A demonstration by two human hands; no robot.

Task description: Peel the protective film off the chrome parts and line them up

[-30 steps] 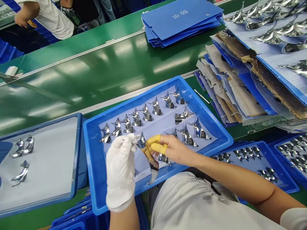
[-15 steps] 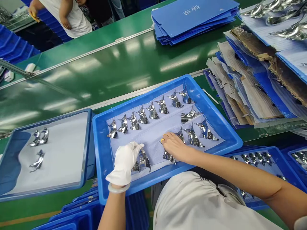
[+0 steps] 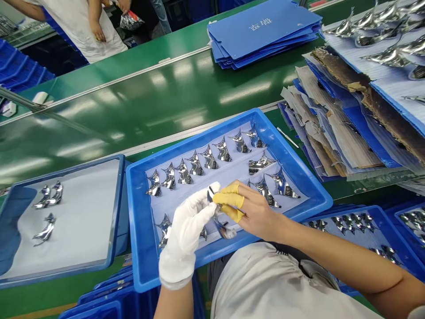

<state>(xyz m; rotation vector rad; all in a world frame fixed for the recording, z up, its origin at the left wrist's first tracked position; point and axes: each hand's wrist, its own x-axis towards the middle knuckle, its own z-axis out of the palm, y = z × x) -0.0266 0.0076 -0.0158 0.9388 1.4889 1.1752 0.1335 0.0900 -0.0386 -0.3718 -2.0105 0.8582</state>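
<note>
My left hand (image 3: pixel 187 226), in a white glove, pinches a curved, pointed chrome metal part (image 3: pixel 223 228) above the blue tray (image 3: pixel 141 261). Yellow finger covers sit on my right hand (image 3: pixel 247 206), whose fingertips close on the same part from the right. Its lower end hangs down, slightly blurred, while the fingers hide some of its upper end. Similar chrome parts (image 3: pixel 195 164) stand in a row along the far side of the tray's white lining. More chrome parts (image 3: pixel 283 184) lie at its right, and one part (image 3: pixel 164 230) is left of my gloved hand.
A second tray (image 3: pixel 116 212) on the left holds 3 chrome pieces (image 3: pixel 46 228). Blue sheets (image 3: pixel 262 31) are stacked at the back. Layered cardboard and paper (image 3: pixel 335 119) rise at the right, near a thin white stick (image 3: pixel 287 137). Another person (image 3: pixel 83 26) stands beyond the bench.
My right hand has lifted from the tray's near side and moved left to meet my left hand. Both now hold a chrome part above the lining. My left hand has moved right and up.
</note>
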